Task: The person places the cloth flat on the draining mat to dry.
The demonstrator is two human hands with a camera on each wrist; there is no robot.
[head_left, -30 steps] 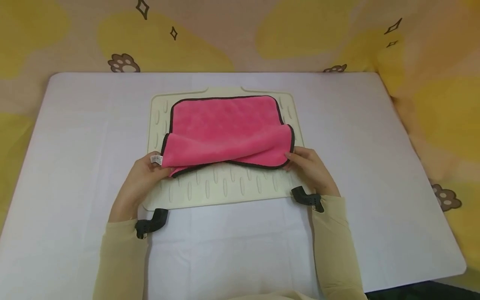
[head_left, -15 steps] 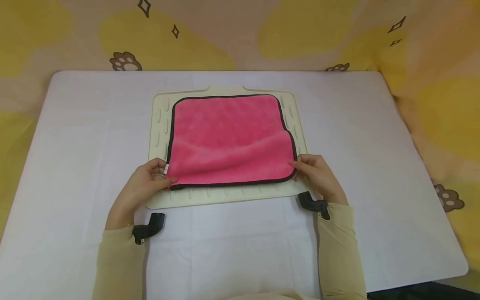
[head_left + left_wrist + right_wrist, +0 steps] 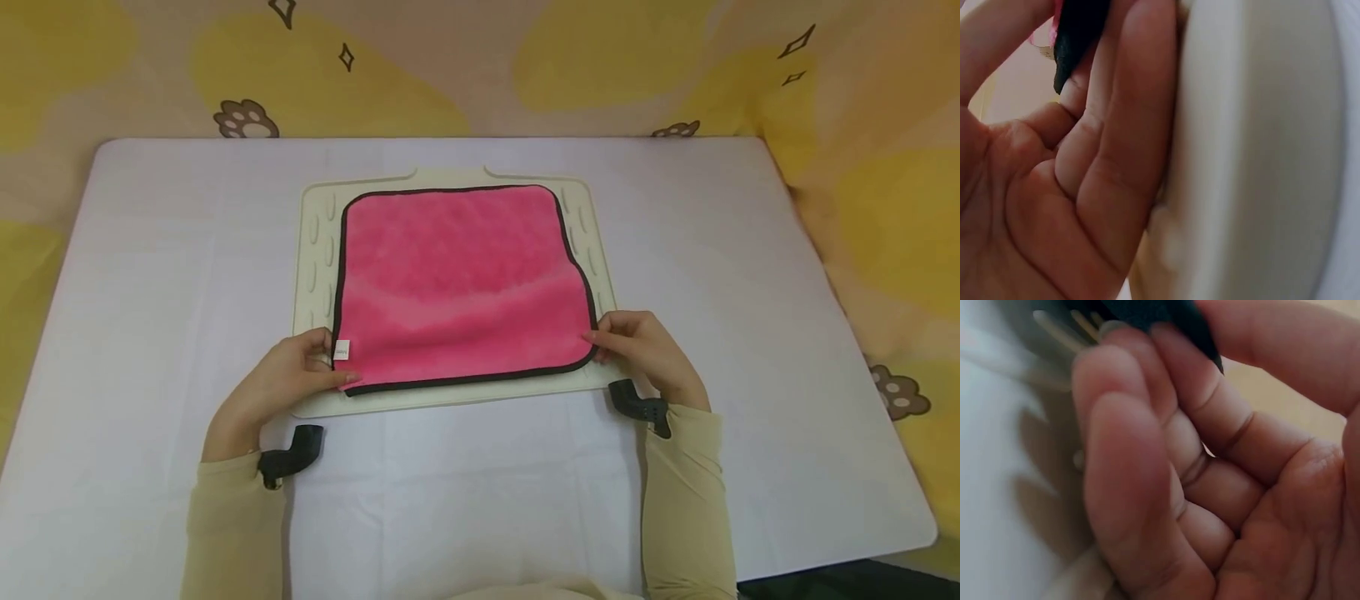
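A pink cloth (image 3: 457, 275) with a dark edging lies spread over a cream ribbed mat (image 3: 315, 404), a soft ridge crossing its near half. My left hand (image 3: 288, 379) pinches its near left corner, beside a small white tag (image 3: 342, 350). At the near right corner, my right hand (image 3: 645, 350) holds the edge between thumb and fingers. In the left wrist view the dark edging (image 3: 1079, 44) passes between thumb and fingers, close to the mat's pale rim (image 3: 1241, 156). The right wrist view shows dark cloth (image 3: 1160, 315) between thumb and fingertips.
The mat rests on a white-covered table (image 3: 750, 333). A yellow and peach patterned curtain (image 3: 480, 67) stands behind the table and along its right side. A black wrist mount (image 3: 292, 454) sits at the left cuff, another mount (image 3: 641, 407) at the right cuff.
Both hands have drawn the cloth's folded-over near edge toward the body and slightly apart. The fold has opened out, and the cloth now covers more of the mat.
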